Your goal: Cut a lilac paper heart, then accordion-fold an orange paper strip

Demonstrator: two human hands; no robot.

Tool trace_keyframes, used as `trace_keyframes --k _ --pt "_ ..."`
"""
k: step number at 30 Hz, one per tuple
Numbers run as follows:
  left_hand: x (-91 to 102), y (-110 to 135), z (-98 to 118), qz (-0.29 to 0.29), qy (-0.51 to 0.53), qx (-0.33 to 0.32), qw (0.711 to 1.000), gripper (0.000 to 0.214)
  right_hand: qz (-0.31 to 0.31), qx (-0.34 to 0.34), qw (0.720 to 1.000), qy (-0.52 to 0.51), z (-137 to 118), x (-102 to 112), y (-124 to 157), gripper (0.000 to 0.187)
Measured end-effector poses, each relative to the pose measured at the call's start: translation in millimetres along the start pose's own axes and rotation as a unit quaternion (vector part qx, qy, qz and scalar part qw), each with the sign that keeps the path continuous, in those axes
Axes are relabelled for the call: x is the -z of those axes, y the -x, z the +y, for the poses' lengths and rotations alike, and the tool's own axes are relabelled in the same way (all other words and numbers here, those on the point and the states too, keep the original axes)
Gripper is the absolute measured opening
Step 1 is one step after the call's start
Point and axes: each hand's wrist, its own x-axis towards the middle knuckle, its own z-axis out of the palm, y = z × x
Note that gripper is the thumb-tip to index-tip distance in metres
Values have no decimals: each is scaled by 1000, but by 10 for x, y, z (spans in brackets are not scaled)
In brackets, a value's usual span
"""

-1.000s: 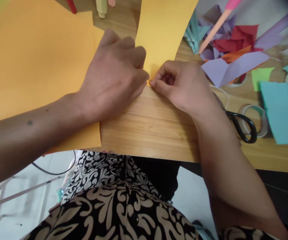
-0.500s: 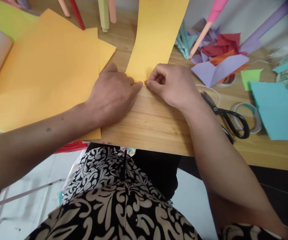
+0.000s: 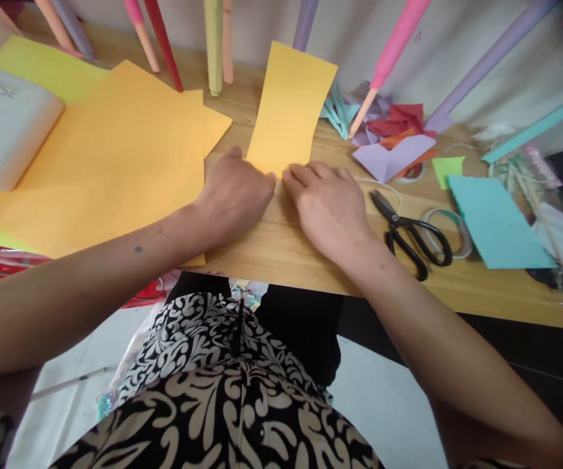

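- I look down on a wooden counter [image 3: 256, 254] set against a pale wall [image 3: 349, 55], with coloured paper sticks standing along its far side.
- Farthest left I see a white box [image 3: 15, 124] lying partly on large orange sheets [image 3: 129, 163]; a lime-green sheet [image 3: 54, 68] shows from under them.
- Behind the sheets I make out a red stick [image 3: 164, 45] and, just right of it, a pale yellow one.
- The left hand [image 3: 235, 192] bends over the near left corner of a yellow-orange strip [image 3: 291, 111].
- That strip lies ahead of the hands, reaching toward the wall.
- The right hand [image 3: 332, 205] covers its near right corner, fingers curled. The hands are slightly apart; I can't tell whether either pinches or only presses the paper.
- Beyond the right hand I have crumpled paper pieces [image 3: 403, 120], then black-handled scissors [image 3: 395, 221], blades slightly parted, a tape roll [image 3: 465, 244] and a turquoise sheet [image 3: 500, 221].
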Motion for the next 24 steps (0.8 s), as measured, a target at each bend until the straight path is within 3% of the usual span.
trace_keyframes --k 7,12,16,24 --pt "-49 -28 -2 -3 -5 7 1000 34 36 -37 998 37 255 -62 315 44" --pt "-45 -18 0 17 -8 4 1000 33 76 -39 996 36 195 -47 283 46" --pt "-72 -18 -32 22 14 8 1000 30 49 4 999 11 94 -110 166 44" --pt "-139 104 -292 24 97 45 994 38 13 -12 1000 1 77 -101 118 42"
